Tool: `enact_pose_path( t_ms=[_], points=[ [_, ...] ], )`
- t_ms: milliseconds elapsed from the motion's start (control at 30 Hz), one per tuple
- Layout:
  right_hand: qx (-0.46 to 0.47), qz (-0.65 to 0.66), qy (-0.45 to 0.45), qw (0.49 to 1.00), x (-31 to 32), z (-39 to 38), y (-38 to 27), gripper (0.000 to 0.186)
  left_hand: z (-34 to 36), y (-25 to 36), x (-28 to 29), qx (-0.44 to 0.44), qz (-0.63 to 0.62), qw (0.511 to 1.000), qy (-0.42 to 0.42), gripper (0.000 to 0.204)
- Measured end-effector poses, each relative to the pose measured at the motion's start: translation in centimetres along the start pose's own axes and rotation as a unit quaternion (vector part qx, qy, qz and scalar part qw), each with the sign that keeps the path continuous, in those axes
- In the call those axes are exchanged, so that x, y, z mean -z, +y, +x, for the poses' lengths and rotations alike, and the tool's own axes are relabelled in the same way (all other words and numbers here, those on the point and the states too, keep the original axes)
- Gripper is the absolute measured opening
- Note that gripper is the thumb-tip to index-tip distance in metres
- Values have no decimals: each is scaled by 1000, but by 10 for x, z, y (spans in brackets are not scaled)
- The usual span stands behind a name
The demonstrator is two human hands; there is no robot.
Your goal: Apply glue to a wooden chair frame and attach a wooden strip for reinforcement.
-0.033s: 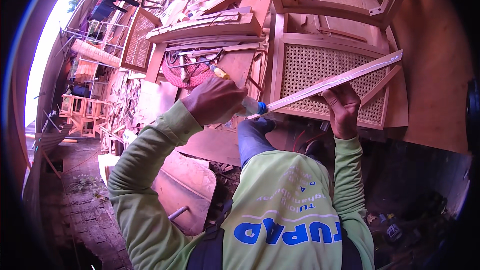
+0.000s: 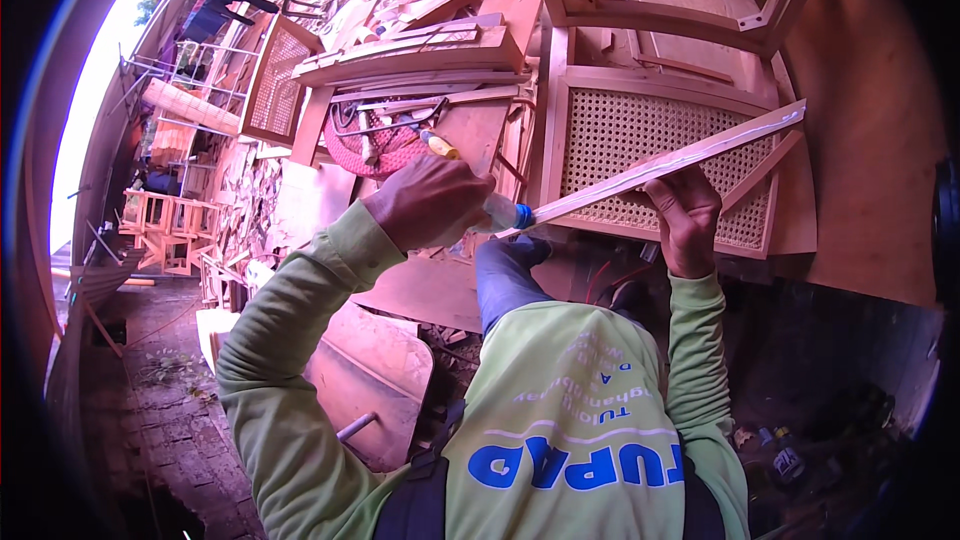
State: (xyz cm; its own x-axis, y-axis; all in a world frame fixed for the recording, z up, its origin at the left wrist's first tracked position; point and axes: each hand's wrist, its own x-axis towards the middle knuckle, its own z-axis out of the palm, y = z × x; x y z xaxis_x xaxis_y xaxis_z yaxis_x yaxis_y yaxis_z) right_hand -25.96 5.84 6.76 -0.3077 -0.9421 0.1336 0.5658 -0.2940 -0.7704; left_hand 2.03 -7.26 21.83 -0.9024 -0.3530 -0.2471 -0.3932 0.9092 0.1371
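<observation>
Here I am, left hand (image 2: pixel 430 202) clenched round the clear bottle (image 2: pixel 498 212), its blue cap (image 2: pixel 524 217) right at the wooden strip's (image 2: pixel 720 139) left end. My right hand (image 2: pixel 688 220) grips the strip mid-length, slanting over the cane panel (image 2: pixel 640 120) from near its near-left corner past its right edge. White bead (image 2: pixel 770 124) along most of it; the stretch by the cap, I'd judge, remains.

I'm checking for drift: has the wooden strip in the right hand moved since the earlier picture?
No. Judged against the cane-woven panel, the wooden strip slants across the same spot, with no visible shift either way.
</observation>
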Motion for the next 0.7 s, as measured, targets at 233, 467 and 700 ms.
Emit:
enact_pose_path(
  t_ms=[233, 467, 700],
  points=[
    [3, 9, 0, 1000, 4, 1, -2, 26, -3, 0, -2, 8, 13, 1000, -14, 25],
    [14, 3, 4, 1000, 14, 3, -2, 24, -3, -2, -5, 21, 14, 999, -23, 24],
    [16, 15, 25, 999, 20, 4, -3, 23, -8, -6, -8, 33, 16, 999, -33, 23]
  ],
)
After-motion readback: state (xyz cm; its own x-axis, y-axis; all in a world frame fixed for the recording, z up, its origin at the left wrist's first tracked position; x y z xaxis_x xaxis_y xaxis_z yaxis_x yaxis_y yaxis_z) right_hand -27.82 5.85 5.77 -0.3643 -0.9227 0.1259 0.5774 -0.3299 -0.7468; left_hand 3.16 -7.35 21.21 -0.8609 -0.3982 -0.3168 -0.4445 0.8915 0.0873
